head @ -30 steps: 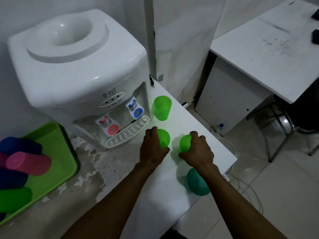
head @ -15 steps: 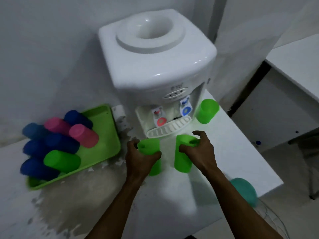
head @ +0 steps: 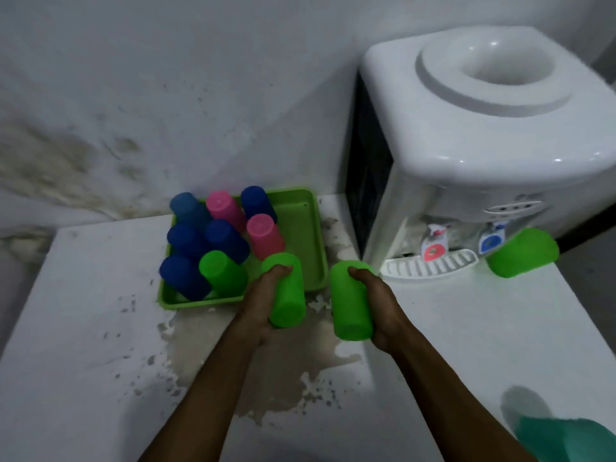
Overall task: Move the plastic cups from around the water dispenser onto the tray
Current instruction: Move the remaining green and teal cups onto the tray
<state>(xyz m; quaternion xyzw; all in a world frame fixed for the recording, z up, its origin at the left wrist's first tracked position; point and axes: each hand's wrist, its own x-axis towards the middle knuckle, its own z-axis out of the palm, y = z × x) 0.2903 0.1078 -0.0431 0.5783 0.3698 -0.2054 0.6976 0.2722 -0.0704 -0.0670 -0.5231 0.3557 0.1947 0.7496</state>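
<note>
My left hand (head: 263, 303) grips a green plastic cup (head: 287, 296), held tilted above the near right corner of the green tray (head: 308, 248). My right hand (head: 380, 301) grips a second green cup (head: 350, 305), in the air just right of the tray. On the tray stand several upturned cups, blue, pink and one green (head: 221, 273). Another green cup (head: 521, 256) stands on the table to the right of the white water dispenser (head: 483, 135). A teal cup (head: 566, 438) shows at the bottom right corner.
The white table (head: 83, 345) has peeling, stained patches in front of the tray. A stained wall runs behind the tray. The dispenser's drip grille (head: 430, 266) juts out close to my right hand.
Both hands lifted a green cup each from in front of the dispenser and carried them left to the tray. My view swung left, so the dispenser now sits at the right.
</note>
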